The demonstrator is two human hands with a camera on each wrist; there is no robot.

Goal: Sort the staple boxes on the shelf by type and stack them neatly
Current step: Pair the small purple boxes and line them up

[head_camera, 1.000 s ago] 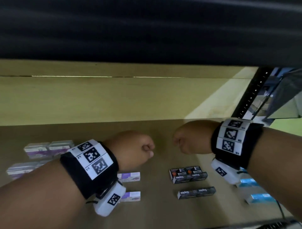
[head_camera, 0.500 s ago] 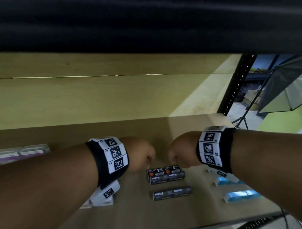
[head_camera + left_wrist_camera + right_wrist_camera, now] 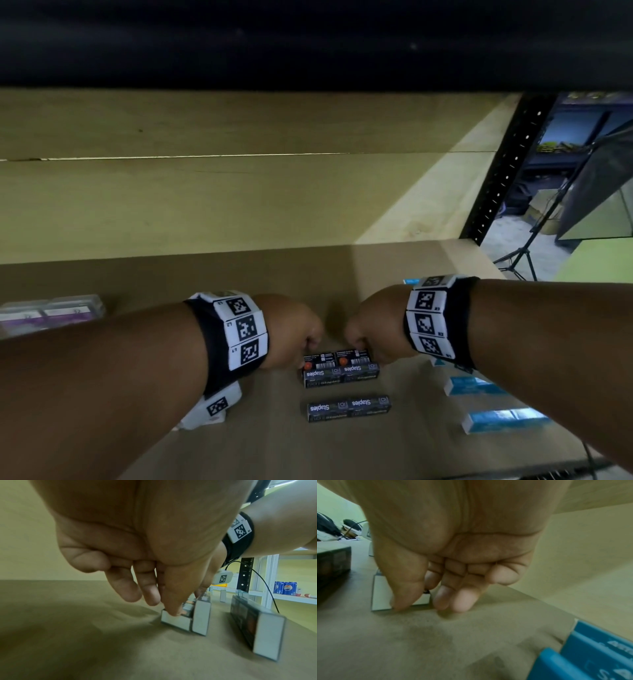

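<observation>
Two rows of black staple boxes lie mid-shelf: a far row [image 3: 340,368] and a near row [image 3: 349,408]. My left hand [image 3: 301,330] is down on the far row's left end. Its thumb [image 3: 173,605] touches the top of the flat back box [image 3: 175,621], and its fingers curl behind that box. My right hand [image 3: 368,334] is at the far row's right end. Its thumb [image 3: 400,599] lies against the white end face [image 3: 382,592], with its fingers [image 3: 453,599] curled down behind that end. Blue boxes [image 3: 476,386] lie to the right and purple ones [image 3: 51,313] at far left.
The brown shelf board [image 3: 239,274] meets a pale back wall [image 3: 205,205]. A black perforated upright [image 3: 507,171] marks the right end, with a tripod [image 3: 520,257] beyond it. A blue box [image 3: 599,649] lies close under my right wrist.
Both hands have dropped from fists held above the shelf onto the far row of black boxes. The view has shifted, so the boxes at the left are mostly hidden.
</observation>
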